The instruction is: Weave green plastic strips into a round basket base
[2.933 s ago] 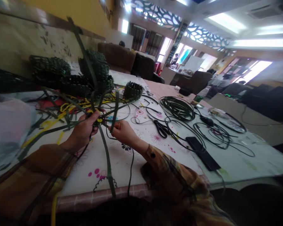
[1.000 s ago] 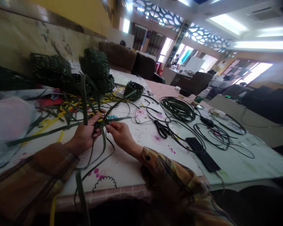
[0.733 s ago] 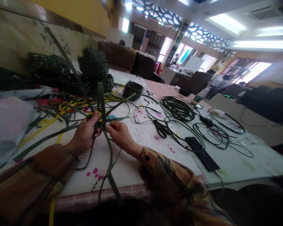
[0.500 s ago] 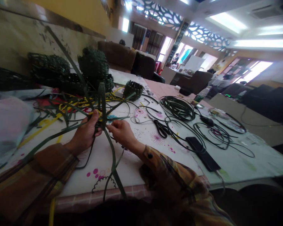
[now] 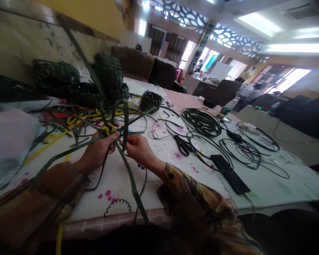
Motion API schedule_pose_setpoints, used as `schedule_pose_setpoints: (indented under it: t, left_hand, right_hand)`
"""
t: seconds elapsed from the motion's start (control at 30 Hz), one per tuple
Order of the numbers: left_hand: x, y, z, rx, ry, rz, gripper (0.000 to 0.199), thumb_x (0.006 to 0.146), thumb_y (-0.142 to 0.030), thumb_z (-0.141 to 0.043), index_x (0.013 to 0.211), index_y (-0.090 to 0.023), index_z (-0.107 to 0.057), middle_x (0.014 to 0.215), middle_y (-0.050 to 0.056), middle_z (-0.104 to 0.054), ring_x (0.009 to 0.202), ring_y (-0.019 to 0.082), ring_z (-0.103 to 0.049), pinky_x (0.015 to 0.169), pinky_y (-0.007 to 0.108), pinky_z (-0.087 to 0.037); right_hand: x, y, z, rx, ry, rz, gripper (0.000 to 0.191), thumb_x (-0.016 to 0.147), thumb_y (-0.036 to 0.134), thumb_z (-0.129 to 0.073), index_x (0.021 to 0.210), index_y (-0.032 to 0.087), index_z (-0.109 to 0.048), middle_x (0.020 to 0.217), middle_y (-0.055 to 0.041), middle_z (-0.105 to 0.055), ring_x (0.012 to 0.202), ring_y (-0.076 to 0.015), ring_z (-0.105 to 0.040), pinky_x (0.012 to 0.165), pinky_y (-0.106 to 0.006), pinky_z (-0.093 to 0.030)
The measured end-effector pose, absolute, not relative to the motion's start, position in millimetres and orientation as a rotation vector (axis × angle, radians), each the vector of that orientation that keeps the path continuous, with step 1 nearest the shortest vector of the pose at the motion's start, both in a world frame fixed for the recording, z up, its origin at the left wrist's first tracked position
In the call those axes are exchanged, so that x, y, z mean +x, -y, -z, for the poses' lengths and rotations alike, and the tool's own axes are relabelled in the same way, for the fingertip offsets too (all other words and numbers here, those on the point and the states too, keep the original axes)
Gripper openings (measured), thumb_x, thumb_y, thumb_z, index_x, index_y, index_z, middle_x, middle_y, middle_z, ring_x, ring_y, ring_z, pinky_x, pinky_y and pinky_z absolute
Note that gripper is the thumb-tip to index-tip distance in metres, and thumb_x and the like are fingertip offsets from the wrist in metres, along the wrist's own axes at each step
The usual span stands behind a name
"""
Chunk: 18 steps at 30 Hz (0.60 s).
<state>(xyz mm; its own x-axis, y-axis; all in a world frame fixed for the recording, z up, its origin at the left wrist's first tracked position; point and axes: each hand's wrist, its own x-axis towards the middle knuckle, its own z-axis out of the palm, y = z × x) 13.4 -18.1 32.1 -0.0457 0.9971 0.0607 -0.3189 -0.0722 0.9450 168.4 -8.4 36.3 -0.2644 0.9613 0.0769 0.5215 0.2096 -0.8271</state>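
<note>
Above the table's left part, my left hand [image 5: 98, 150] is closed around a piece of weaving [image 5: 106, 130] made of dark green and yellow strips, its thumb pressed on top. Long green strips [image 5: 131, 177] stick out from the weaving on all sides; one rises toward the wall and one hangs toward the table's front edge. Close by on the right, my right hand [image 5: 139, 150] pinches a green strip [image 5: 126, 127] that loops up and over from the weaving. Its fingertips are partly hidden behind that strip.
Woven green baskets [image 5: 107, 74] stand at the back left, with a small one [image 5: 150, 101] nearer the middle. Loose yellow strips [image 5: 74, 120] lie before them. To the right are a coil of green strip [image 5: 200, 122], black scissors [image 5: 183, 145] and a phone [image 5: 230, 173]. A plastic bag [image 5: 10, 145] sits far left.
The upright green strip at the weaving has been bent over to the right, and its end is now at my right hand. My left thumb has moved down and right, across the weaving.
</note>
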Motion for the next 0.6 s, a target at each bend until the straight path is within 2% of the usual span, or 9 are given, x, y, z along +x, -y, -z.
schedule_pose_setpoints:
  t: [0.13, 0.3, 0.37, 0.5, 0.6]
  left_hand:
    - [13.7, 12.6, -28.5, 0.985, -0.993, -1.427, 0.036, 0.061, -0.024, -0.099, 0.079, -0.032, -0.069, 0.059, -0.006, -0.057, 0.044, 0.012, -0.036, 0.04, 0.025, -0.019]
    - [12.6, 11.1, -24.8, 0.999, -0.953, -1.416, 0.036, 0.062, -0.027, -0.101, 0.085, -0.032, -0.073, 0.059, -0.006, -0.057, 0.044, 0.011, -0.038, 0.038, 0.022, -0.025]
    - [11.1, 11.2, -25.6, 0.95, -0.956, -1.406, 0.036, 0.064, -0.027, -0.101, 0.089, -0.031, -0.076, 0.059, -0.007, -0.055, 0.044, 0.01, -0.041, 0.037, 0.019, -0.028]
    - [4.7, 4.9, -26.7, 0.812, -0.988, -1.424, 0.033, 0.071, -0.023, -0.097, 0.095, -0.023, -0.074, 0.058, -0.009, -0.055, 0.04, 0.007, -0.042, 0.035, 0.015, -0.029]
    - [-2.5, -2.5, -27.4, 0.761, -0.988, -1.452, 0.036, 0.071, -0.017, -0.096, 0.097, -0.018, -0.072, 0.06, -0.01, -0.058, 0.04, 0.004, -0.041, 0.035, 0.013, -0.029]
  right_hand:
    - [170.6, 5.8, -31.8, -1.341, 1.868, -0.955, 0.044, 0.098, 0.021, -0.071, 0.059, 0.02, -0.05, 0.056, 0.006, -0.044, 0.061, -0.0102, -0.04, 0.062, -0.028, -0.025]
    - [167.2, 10.3, -30.6, -1.305, 1.865, -0.831, 0.051, 0.098, 0.024, -0.076, 0.058, 0.02, -0.045, 0.054, 0.0065, -0.043, 0.059, -0.0091, -0.037, 0.06, -0.028, -0.025]
    - [168.4, 9.7, -33.3, -1.313, 1.869, -0.904, 0.048, 0.099, 0.025, -0.075, 0.059, 0.019, -0.049, 0.053, 0.0062, -0.047, 0.056, -0.0084, -0.041, 0.059, -0.026, -0.028]
    - [176.5, -1.3, -34.6, -1.278, 1.855, -1.263, 0.04, 0.105, 0.028, -0.065, 0.066, 0.018, -0.062, 0.055, 0.0039, -0.059, 0.05, -0.009, -0.05, 0.056, -0.024, -0.037]
    - [182.8, -15.6, -27.5, -1.196, 1.79, -1.27, 0.038, 0.105, 0.024, -0.062, 0.068, 0.017, -0.066, 0.06, 0.0032, -0.063, 0.056, -0.0089, -0.056, 0.06, -0.022, -0.043]
